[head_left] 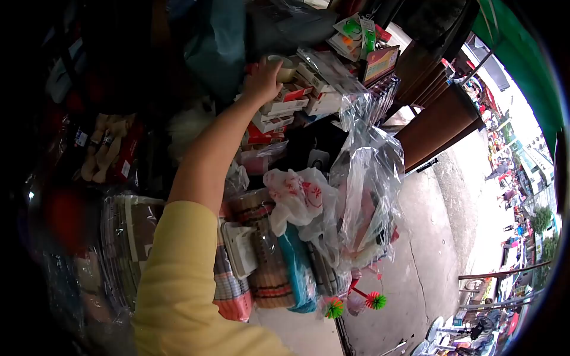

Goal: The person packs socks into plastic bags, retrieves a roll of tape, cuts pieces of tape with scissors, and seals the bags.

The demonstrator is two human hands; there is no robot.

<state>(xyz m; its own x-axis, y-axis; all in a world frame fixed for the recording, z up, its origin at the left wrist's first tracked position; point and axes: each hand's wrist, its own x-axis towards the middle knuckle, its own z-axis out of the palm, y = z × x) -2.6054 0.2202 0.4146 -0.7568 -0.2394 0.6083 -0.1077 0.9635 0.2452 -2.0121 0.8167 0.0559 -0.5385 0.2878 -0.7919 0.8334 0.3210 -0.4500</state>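
Note:
My right hand [262, 83], at the end of a bare forearm and a yellow sleeve, reaches in among the goods. Its fingers are closed on the side of a roll of tape [287, 70], a thick brownish ring. Part of the grip is hidden behind the hand. Right beneath it lie stacked white and red boxes [285, 107]. Clear plastic wrapping [332, 68] covers some of the boxes beside the roll. My left hand is out of the picture.
Folded towels [270, 261] lie packed near the sleeve, with a white bag with red print [297, 196] and a large clear plastic bag [368, 178]. Packaged socks [107, 148] are at the left. Brown furniture [439, 127] stands by the pavement. People fill the distant street.

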